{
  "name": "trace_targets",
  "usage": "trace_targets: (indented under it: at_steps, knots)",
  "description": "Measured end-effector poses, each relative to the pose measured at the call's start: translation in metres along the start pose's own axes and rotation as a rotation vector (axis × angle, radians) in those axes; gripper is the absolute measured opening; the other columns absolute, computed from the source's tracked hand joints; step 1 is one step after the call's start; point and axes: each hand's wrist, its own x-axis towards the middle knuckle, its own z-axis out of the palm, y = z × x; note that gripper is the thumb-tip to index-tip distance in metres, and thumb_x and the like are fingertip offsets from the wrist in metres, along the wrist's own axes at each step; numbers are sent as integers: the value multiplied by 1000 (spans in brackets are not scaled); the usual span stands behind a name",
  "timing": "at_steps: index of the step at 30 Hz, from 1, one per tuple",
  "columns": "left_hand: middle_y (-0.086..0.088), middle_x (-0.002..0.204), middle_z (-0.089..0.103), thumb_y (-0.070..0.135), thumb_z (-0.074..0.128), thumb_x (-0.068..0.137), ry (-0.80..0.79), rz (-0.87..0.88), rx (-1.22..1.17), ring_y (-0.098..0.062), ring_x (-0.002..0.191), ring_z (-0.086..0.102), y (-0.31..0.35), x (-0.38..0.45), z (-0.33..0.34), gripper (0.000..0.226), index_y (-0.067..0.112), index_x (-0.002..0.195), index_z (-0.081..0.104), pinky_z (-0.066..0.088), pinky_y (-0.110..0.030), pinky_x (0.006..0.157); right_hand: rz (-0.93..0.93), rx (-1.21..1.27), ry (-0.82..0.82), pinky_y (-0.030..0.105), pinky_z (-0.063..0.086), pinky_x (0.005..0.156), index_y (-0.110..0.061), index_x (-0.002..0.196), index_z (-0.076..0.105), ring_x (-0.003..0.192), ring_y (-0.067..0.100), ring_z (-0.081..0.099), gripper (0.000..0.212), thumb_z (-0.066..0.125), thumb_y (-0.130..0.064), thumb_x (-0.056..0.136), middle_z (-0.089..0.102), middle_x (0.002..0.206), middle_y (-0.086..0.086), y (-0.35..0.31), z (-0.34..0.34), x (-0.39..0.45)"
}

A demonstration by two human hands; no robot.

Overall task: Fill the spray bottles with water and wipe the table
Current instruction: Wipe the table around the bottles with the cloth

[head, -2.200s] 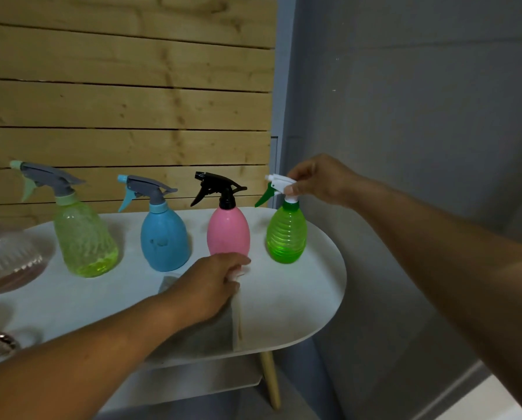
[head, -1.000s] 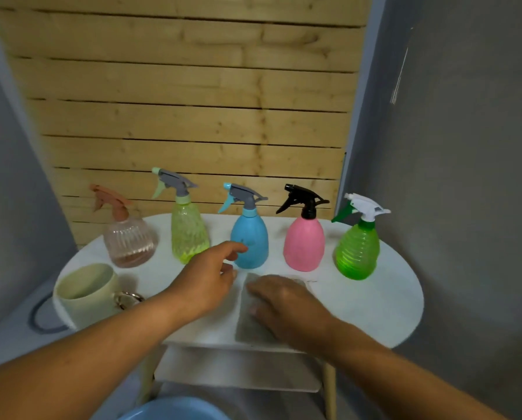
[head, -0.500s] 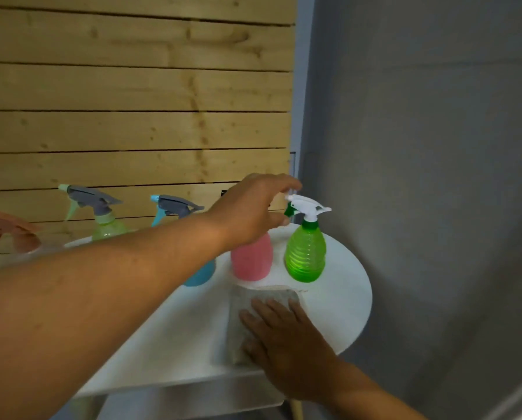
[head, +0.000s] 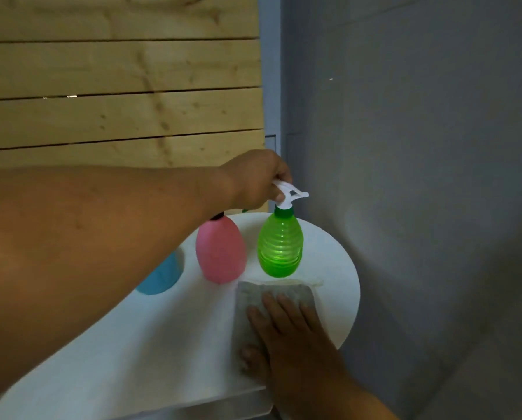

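Note:
A ribbed green spray bottle (head: 280,247) with a white trigger head stands near the right end of the white table (head: 341,286). My left hand (head: 258,183) reaches across from the left and grips that white trigger head. Left of it stands a pink spray bottle (head: 221,253), its top hidden behind my left wrist. A blue spray bottle (head: 159,277) shows only partly under my left forearm. In front of the green bottle lies a grey cloth (head: 271,298). My right hand (head: 287,338) presses flat on the cloth with fingers spread.
A wooden slat wall (head: 117,101) rises behind the table and a grey wall (head: 420,147) stands close on the right. The table's rounded edge curves just right of the cloth. A lower shelf edge (head: 238,407) shows beneath the tabletop.
My left hand moved from above the pink bottle to the green bottle's trigger head and took hold of it. My right hand stayed on the cloth. The camera moved closer and right.

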Motion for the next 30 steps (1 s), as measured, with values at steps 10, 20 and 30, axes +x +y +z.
trace_targets:
  at_steps: [10, 20, 30]
  knots:
    - [-8, 94, 73, 17, 76, 92, 194, -11, -62, -17, 81, 62, 14, 17, -64, 25, 9, 116, 75, 45, -24, 71, 5, 30, -276, 55, 2, 122, -33, 160, 18, 154, 21, 8, 53, 26, -34, 107, 11, 168, -4, 84, 19, 126]
    - [-3, 91, 65, 14, 75, 92, 103, -65, -29, -17, 86, 58, 8, 7, -19, 25, 9, 116, 74, 40, -25, 73, -68, 66, -284, 44, 1, 124, -49, 156, 18, 155, 17, 8, 52, 23, -43, 105, 9, 168, -15, 45, 3, 33]
    - [-2, 94, 65, 14, 73, 93, 26, -94, -78, -21, 92, 61, 7, -2, 8, 24, 9, 117, 74, 44, -26, 78, -60, 94, -265, 51, 53, 98, -49, 125, 67, 124, 15, 63, 54, 35, -57, 82, 63, 136, -17, -3, -29, -25]
